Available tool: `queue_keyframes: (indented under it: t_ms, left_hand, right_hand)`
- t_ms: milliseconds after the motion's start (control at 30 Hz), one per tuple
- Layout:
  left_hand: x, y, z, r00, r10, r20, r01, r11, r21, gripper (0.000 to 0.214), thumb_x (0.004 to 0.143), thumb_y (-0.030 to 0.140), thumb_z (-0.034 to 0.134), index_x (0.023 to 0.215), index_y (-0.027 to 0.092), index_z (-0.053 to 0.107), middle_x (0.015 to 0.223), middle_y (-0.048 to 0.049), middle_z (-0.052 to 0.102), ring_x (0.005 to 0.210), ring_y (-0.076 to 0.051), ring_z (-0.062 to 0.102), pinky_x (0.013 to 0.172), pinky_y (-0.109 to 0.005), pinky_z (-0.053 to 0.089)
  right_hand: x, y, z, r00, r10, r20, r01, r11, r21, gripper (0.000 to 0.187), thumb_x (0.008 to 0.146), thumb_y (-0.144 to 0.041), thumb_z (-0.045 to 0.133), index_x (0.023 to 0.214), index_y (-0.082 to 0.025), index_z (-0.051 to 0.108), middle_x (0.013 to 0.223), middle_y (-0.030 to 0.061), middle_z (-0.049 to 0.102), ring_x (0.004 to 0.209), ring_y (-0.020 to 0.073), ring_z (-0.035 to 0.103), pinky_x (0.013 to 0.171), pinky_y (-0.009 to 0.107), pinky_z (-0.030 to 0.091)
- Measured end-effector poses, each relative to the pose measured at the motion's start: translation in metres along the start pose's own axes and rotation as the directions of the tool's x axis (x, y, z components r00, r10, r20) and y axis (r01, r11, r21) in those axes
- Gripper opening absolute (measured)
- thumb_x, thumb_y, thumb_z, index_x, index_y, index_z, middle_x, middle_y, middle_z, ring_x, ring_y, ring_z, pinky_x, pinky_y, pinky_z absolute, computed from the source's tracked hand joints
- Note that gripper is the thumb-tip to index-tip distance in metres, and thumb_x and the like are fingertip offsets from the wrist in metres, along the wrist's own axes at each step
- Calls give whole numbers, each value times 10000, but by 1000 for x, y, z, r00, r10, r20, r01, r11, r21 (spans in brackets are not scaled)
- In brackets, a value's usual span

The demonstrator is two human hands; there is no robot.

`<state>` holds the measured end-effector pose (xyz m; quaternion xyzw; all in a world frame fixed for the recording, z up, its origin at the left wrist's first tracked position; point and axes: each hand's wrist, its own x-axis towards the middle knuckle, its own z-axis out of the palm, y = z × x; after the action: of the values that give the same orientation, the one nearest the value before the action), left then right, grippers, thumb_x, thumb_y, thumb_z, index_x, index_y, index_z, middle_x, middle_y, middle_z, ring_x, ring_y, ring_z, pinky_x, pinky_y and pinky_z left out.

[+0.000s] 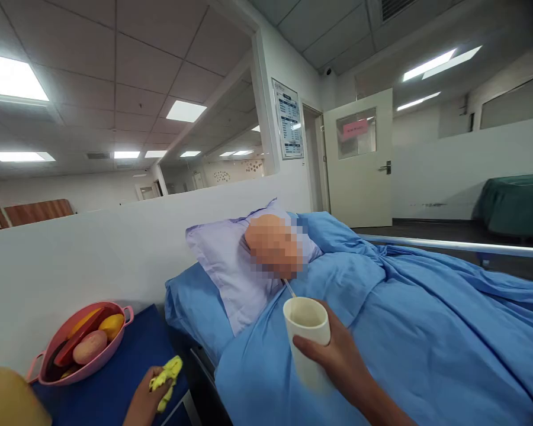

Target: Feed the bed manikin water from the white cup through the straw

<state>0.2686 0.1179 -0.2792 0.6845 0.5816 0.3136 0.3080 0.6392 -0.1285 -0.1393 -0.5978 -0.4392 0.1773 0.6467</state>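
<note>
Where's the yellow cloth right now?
Head view, lower left: the yellow cloth is in the left hand, over the blue table, right of the pink fruit bowl.

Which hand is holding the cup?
The right hand holds the tall white cup; the left hand grips a crumpled yellow cloth instead.

r hand (337,358) fwd, fingers curled in grip; l hand (142,401) low, closed.

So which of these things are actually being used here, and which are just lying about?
In use:
- white paper cup with thin straw, held in the right hand
- crumpled yellow cloth, held in the left hand

Lying about:
- pink plastic bowl of fruit
- green-covered bed
</note>
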Motion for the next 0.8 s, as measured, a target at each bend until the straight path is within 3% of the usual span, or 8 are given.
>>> queue_keyframes:
  t_ms: [33,100,267,400,500,667,800]
  left_hand:
    - [-8,15,11,994,-27,108,46,983,-175,374,699,597,645,840,253,600,713,-10,628,686,-239,640,640,-338,527]
    - [-24,48,31,981,-35,193,120,886,-449,447,671,612,724,888,248,582,744,-9,643,683,-214,641,611,-309,515]
    - [-53,144,75,987,-118,112,162,643,-749,687,578,477,861,1170,291,568,1089,-49,700,913,-236,713,737,-310,588]
    - [-57,217,116,990,-74,117,139,534,-834,839,572,404,868,1334,364,520,1268,-41,663,1056,-259,699,804,-321,613]
    - [-51,257,150,998,-22,54,58,459,-886,798,622,399,837,1354,363,521,1300,-35,656,1084,-250,691,808,-307,617]
    - [-35,299,196,996,-48,-78,-47,453,-890,648,733,465,765,1329,339,545,1245,-47,675,1027,-233,700,714,-280,612]
    - [-25,327,225,945,-59,-321,-264,443,-857,577,837,472,652,1363,315,475,1297,-63,630,1069,-222,673,800,-319,608]
  right_hand:
    - [7,5,-6,999,20,-44,-20,1000,7,535,649,-482,731,1088,-208,594,944,53,703,851,266,647,730,371,506]
    - [21,14,-16,992,59,-108,-56,998,30,546,644,-496,736,1082,-203,594,887,50,700,789,261,641,687,370,493]
    - [57,41,-34,981,69,-180,-61,997,51,509,647,-461,760,1049,-184,613,844,46,686,732,236,626,655,356,485]
    - [92,63,-38,989,47,-141,-36,996,75,466,681,-450,767,1027,-175,620,816,40,681,704,226,622,614,336,485]
    - [113,82,-38,997,1,-82,8,995,99,439,682,-442,772,1001,-181,619,804,25,677,704,219,615,633,338,492]
    - [125,106,-40,999,10,-30,-4,982,191,463,694,-501,754,994,-184,600,773,1,643,689,192,587,626,317,487]
    - [125,108,-45,1000,-22,19,17,975,221,456,679,-478,777,987,-193,598,817,3,646,716,180,587,650,304,484]
